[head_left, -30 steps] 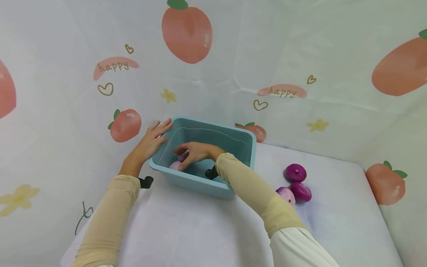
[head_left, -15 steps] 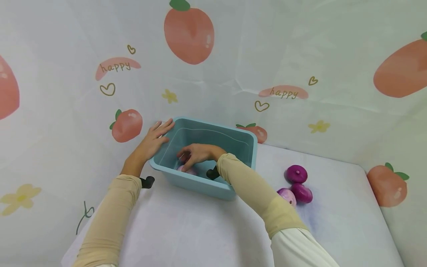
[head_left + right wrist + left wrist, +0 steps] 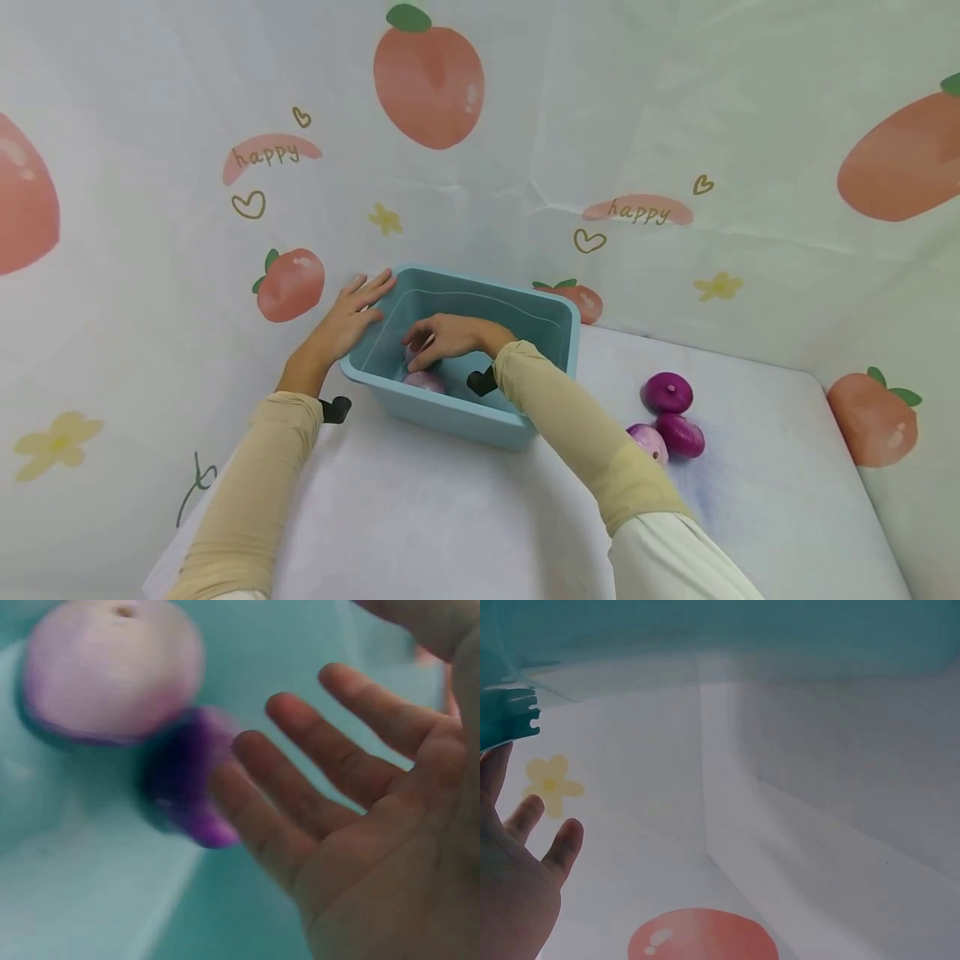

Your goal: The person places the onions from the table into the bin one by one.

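A teal plastic bin (image 3: 442, 408) stands against the back wall with two onions inside. The pale purple-white onion (image 3: 425, 382) lies near the front wall; the darker purple onion (image 3: 187, 780) sits beside it, partly covered by my right hand in the head view. My right hand (image 3: 450, 336) reaches down into the bin, its spread, relaxed fingers (image 3: 330, 769) close over the darker onion. My left hand (image 3: 341, 325) rests at the bin's left rim with its fingers loosely extended, also partly seen in the left wrist view.
To the right of the bin, a cluster of three onions lies on the white-covered table: a dark purple one (image 3: 668, 392), another purple one (image 3: 681, 436) and a paler one (image 3: 648, 442), partly hidden by my right sleeve. A fruit-print cloth (image 3: 487, 200) forms the back wall.
The pale onion has shifted right within the bin, and my right hand has come off it toward the darker onion. My left hand stays at the rim.
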{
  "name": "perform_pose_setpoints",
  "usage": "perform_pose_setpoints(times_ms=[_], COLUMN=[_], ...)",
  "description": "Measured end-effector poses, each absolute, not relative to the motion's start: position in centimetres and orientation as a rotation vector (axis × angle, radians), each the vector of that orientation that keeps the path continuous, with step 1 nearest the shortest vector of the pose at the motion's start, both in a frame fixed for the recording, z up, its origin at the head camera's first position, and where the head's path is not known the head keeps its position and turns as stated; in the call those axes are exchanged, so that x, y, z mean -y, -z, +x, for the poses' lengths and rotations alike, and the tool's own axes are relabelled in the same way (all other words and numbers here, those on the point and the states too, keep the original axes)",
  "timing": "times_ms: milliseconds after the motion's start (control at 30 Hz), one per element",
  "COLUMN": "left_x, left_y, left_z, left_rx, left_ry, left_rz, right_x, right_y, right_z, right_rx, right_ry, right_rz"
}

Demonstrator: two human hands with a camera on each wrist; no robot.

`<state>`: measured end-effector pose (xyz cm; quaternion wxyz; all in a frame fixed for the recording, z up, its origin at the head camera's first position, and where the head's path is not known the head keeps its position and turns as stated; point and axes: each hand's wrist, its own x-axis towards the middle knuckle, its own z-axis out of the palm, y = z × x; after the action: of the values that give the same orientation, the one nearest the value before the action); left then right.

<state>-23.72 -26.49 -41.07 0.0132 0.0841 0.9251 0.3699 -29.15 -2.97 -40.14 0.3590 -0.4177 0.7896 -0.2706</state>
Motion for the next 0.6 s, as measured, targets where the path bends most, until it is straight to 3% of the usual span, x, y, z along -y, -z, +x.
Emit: perform_pose_setpoints(times_ms=[300, 600], left_x=[26.6, 26.4], left_y=[41.4, 41.0], left_z=[-23.6, -23.6], left_rx=[-2.864, -2.878], left_ry=[-1.178, -1.176], left_rz=[0.262, 0.268], right_x=[-0.5, -8.6], right_y=[35.9, 33.5], right_z=[-27.9, -26.5], right_rx=[-2.126, -2.315], right_ry=[0.853, 1.167], right_rz=[-1.106, -0.994])
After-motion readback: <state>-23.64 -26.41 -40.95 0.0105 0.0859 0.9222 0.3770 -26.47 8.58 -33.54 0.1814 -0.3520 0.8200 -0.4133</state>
